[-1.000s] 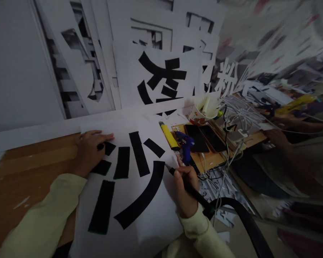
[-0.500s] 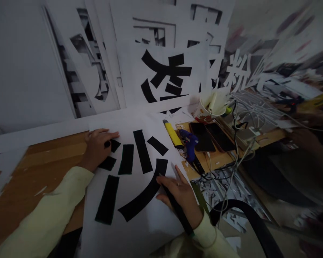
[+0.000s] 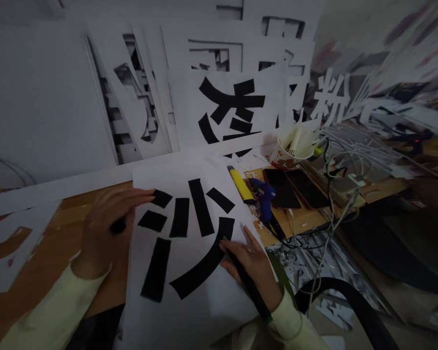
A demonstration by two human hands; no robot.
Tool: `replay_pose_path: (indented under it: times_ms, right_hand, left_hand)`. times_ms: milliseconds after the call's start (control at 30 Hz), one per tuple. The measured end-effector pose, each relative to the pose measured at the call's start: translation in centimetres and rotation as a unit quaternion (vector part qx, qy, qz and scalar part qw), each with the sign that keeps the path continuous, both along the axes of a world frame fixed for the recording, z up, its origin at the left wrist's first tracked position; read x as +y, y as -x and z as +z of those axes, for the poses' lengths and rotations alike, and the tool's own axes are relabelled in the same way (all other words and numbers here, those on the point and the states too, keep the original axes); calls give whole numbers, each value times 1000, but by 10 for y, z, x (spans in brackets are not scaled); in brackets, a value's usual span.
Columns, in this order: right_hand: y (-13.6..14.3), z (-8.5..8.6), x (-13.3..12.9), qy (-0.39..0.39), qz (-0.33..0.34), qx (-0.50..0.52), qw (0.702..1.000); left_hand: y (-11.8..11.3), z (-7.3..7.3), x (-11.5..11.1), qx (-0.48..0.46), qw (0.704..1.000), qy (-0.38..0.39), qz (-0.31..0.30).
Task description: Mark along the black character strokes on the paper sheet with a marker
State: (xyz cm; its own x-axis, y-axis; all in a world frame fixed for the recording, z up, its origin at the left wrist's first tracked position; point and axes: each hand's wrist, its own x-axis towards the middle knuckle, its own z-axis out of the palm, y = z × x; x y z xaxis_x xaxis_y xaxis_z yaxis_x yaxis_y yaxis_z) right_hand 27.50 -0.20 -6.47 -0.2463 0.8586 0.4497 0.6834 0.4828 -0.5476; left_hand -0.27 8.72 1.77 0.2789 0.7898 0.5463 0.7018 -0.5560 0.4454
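Observation:
My right hand (image 3: 257, 267) grips a black marker (image 3: 248, 284) with a green ring near its back end. The marker's tip meets the upper part of a long curved black stroke (image 3: 204, 267) on a white sheet (image 3: 190, 316). Several other black strokes surround it, some with green edges, such as the one at lower left (image 3: 156, 270). My left hand (image 3: 104, 226) is at the sheet's left edge, fingertips by the upper-left black piece (image 3: 162, 198). A dark rounded piece, seemingly a marker cap (image 3: 117, 226), is tucked in its fingers.
Right of the sheet lie a yellow cutter (image 3: 241, 184), a blue glue gun (image 3: 264, 197) and two phones (image 3: 282, 188). A paper cup (image 3: 290, 153) stands behind them, with tangled cables (image 3: 332, 218) alongside. Cut-out white boards (image 3: 168, 97) lean at the back. Another person's arm (image 3: 428, 194) shows at right.
My left hand has pulled back leftward from the sheet, its fingers straighter, the dark piece still in it. The view has shifted slightly left; the marker tip stays on the curved stroke.

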Motion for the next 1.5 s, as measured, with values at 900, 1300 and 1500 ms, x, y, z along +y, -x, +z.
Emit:
replay_pose_path:
  times_ms: [900,1300,1500]
  right_hand:
    - [1,6,0,-17,5,-25,1000]
    - [-17,108,-10,135,-155,281,937]
    - [-3,65,42,157,-148,320,922]
  left_hand:
    - [-29,-59,29,180,920,-13,-348]
    - [-24,-79,27,91,935,-6,-342]
    - [-24,-85,27,74,939,-4,-337]
